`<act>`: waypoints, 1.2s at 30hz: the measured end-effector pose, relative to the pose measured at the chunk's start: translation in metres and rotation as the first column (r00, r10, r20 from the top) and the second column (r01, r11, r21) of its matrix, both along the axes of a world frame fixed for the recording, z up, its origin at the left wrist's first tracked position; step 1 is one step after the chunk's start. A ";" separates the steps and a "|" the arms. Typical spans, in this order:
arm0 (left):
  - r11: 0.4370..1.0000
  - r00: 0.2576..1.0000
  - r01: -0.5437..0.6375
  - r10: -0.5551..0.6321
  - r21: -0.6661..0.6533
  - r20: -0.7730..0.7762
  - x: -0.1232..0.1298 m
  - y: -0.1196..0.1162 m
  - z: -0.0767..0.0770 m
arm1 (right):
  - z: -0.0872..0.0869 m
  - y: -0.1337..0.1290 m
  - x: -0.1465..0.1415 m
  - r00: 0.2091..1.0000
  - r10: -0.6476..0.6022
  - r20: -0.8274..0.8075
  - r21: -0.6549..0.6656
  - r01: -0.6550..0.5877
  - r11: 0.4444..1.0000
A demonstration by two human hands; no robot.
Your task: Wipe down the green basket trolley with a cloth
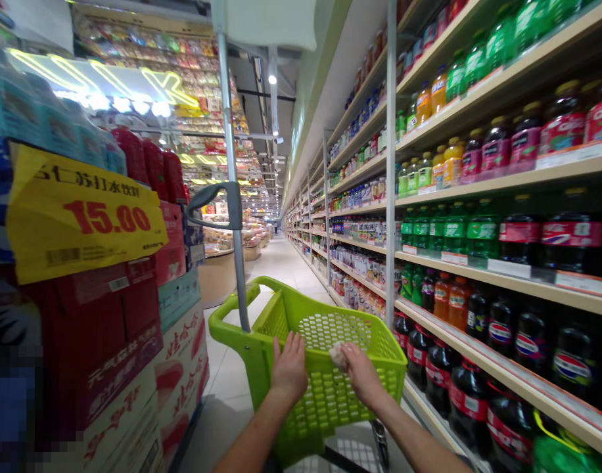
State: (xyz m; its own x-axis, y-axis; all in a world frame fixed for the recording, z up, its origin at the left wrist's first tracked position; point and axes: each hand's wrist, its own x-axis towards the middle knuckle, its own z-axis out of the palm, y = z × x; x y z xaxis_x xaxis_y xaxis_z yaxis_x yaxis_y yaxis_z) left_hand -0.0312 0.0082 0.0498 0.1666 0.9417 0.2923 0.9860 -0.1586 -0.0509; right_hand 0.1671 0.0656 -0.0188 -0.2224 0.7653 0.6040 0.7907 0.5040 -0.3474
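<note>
A bright green plastic shopping basket cart (325,387) stands in the middle of the aisle, with perforated walls and a grey pole (229,131) at its left end. My left hand (290,369) rests on the near rim, fingers together and stretched forward, with nothing seen in it. To its right, my right hand (360,373) is closed on a crumpled whitish cloth (338,355), held at the same rim. No goods show inside the part of the basket that I can see.
Tall shelves of bottled drinks (478,243) line the right side, close to the cart. Stacked drink cartons (104,341) with a yellow price sign (84,213) stand at the left. A tiled aisle floor (276,263) stretches ahead, past counters on the left.
</note>
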 end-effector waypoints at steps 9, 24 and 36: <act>0.997 0.999 0.014 -0.012 0.071 -0.033 -0.020 0.003 -0.007 | 0.004 -0.004 0.012 0.990 -0.144 0.010 -0.016 0.144 0.989; 0.993 0.947 0.059 -0.088 0.103 0.308 0.009 -0.002 -0.008 | 0.014 0.001 -0.015 0.959 0.087 -0.269 -0.100 -0.117 0.988; 0.972 0.636 -0.154 -0.040 0.177 0.771 0.018 0.025 0.004 | 0.054 -0.022 -0.041 0.824 0.231 -0.517 -0.317 -0.435 0.843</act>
State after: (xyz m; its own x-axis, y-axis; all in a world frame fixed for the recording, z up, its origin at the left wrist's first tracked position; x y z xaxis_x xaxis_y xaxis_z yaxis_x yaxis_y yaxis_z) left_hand -0.0131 0.0327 0.0536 -0.2597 0.8412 0.4742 0.6900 -0.1819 0.7006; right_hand 0.1261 0.0437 0.0349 -0.2969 0.8873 0.3530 0.3067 0.4386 -0.8447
